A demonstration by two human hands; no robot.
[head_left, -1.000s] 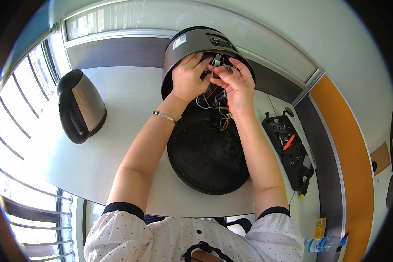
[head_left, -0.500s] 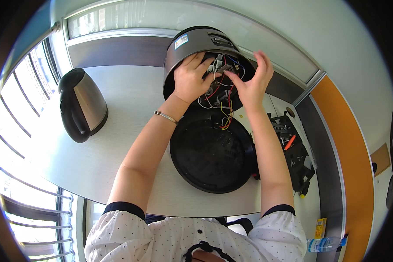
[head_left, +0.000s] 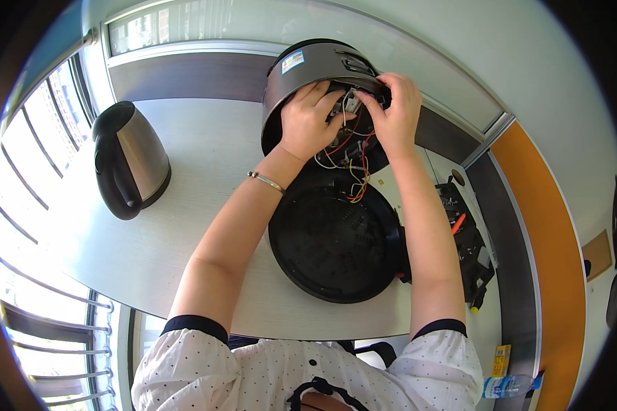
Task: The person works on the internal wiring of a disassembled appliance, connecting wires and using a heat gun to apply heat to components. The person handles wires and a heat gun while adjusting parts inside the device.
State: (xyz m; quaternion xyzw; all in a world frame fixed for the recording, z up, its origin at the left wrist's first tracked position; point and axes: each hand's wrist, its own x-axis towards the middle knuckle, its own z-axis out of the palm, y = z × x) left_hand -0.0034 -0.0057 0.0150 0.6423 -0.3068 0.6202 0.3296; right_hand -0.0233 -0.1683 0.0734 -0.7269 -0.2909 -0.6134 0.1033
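Where the two hands meet: at the open mouth of a tilted, round grey-brown housing (head_left: 308,72), upper centre of the frame.
Left hand (head_left: 308,125): fingers bent inside the housing's rim, thumb and forefinger parted beside a small pale part (head_left: 352,104); whether they pinch it I cannot tell.
Right hand (head_left: 398,118): thumb tip by the same pale part, the other fingers close together and curled near the rim; a pinch cannot be made out.
Wires (head_left: 360,186): red, white and yellow, trailing from the housing to the black round cover (head_left: 332,250) at centre.
Housing label (head_left: 293,61): white and blue, on the outer wall; print too small to read.
Yellow box (head_left: 502,359): lower right, printed, illegible.
Plastic bottle (head_left: 506,387): lying lower right, blue label, wording unreadable.
Worktop (head_left: 209,161): pale, faintly grained, carrying a steel-and-black kettle (head_left: 142,154) at left.
Black tool case (head_left: 470,255): right of the frame, partly behind the right forearm, with an orange piece.
Room: barred window (head_left: 38,291) at left, glazed partition (head_left: 206,29) along the top, orange panel (head_left: 545,253) at right.
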